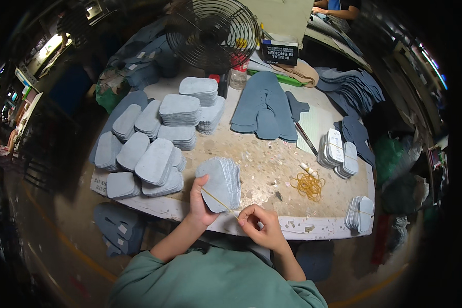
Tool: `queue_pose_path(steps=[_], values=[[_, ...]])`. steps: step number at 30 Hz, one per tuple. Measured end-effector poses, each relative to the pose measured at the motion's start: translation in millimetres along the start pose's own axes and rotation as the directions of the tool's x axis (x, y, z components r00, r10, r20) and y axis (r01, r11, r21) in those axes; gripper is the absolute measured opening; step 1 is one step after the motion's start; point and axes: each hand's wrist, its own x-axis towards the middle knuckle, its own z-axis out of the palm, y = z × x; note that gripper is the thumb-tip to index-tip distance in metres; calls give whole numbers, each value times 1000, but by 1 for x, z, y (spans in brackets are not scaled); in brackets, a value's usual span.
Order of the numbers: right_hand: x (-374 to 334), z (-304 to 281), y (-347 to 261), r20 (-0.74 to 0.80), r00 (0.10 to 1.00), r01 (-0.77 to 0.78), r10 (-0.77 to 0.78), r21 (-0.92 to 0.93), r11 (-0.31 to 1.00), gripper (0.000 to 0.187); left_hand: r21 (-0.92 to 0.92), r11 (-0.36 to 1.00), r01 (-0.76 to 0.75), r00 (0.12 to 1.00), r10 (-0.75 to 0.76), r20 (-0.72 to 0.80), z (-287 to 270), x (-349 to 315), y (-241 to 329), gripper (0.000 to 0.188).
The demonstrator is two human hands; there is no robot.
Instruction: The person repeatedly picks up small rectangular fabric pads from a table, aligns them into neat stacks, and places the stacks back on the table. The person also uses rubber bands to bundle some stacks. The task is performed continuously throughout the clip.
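Observation:
My left hand [201, 204] is closed round a stack of light grey-blue shoe pieces [216, 177], rounded in outline, tilted at the table's front edge. Across the lower part of that stack runs a yellow rubber band [214, 198], held under my left thumb. My right hand [259, 226] pinches the band's other end just right of the stack, drawing it taut. Farther right on the table lies a loose heap of yellow rubber bands [308, 186]. My left fingers behind the stack are hidden.
Several stacks of similar pieces [179, 109] crowd the table's left side. Banded bundles [359, 213] stand at the right edge. Darker blue cut pieces [266, 105] lie at the back, near a pen [306, 138], a bottle [237, 77] and a black fan [213, 33].

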Motion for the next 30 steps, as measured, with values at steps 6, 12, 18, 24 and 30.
queue_pose_path(steps=[6, 12, 18, 24, 30], values=[[-23, -23, -7, 21, 1000, 13, -11, -64, 998, 6, -140, 986, -93, 996, 92, -15, -4, 16, 0, 63], [-13, -76, 20, -593, 738, -194, -322, -643, 741, 17, -47, 993, -111, 993, 110, -34, -11, 9, 2, 64], [-1, -39, 23, -461, 886, -50, -50, -203, 978, 47, 19, 1000, 18, 998, -19, 59, -1, -9, -16, 75], [29, 10, 14, -356, 906, 144, -227, -245, 959, 75, 128, 992, -13, 997, 2, 82, 5, -17, -28, 74], [44, 15, -4, -282, 799, 175, -531, -736, 654, 75, 304, 898, -318, 912, 202, 356, 1, -26, -30, 101]])
